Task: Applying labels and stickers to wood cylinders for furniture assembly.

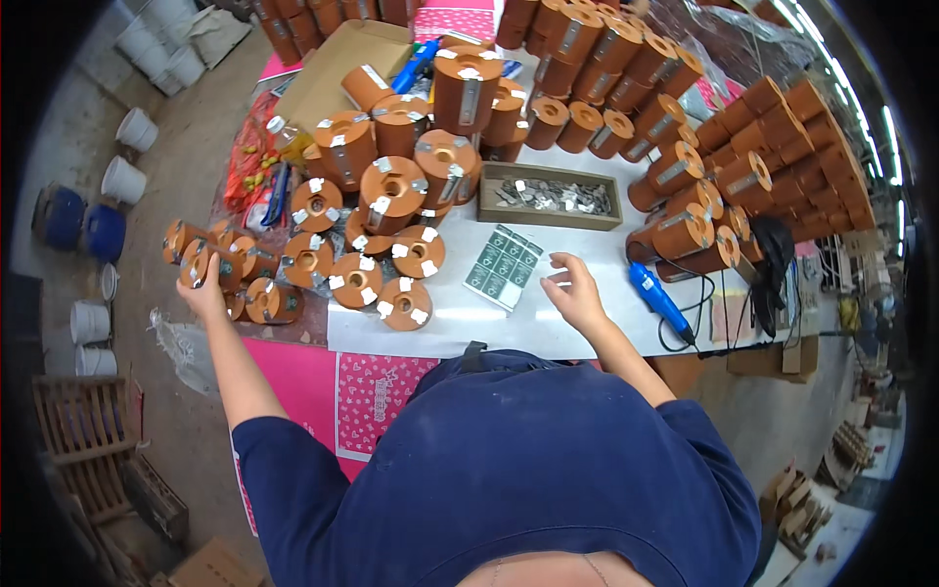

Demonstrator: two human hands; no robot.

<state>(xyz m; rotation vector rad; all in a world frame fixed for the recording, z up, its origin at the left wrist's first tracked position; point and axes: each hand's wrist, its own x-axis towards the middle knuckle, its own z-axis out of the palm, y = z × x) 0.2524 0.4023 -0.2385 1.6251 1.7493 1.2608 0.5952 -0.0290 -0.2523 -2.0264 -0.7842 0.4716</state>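
At the far left of the table my left hand (202, 294) is closed round a brown cylinder (195, 269), among several others like it lying in a low pile. My right hand (578, 297) hovers above the white tabletop, thumb and fingers apart, holding nothing. Just left of its fingertips lies a sheet of green square labels (496, 256), with one bare white spot near its lower corner. Between the hands stand several brown cylinders (391, 186) with holes in their tops and small white and metal pieces on the rims.
A wooden tray (489, 207) of small metal pieces stands behind the label sheet. A blue electric screwdriver (661, 302) with a black cord lies at right. Stacked brown cylinders (782, 147) fill the right and back. A bottle (288, 139) and cardboard (337, 73) are at back left.
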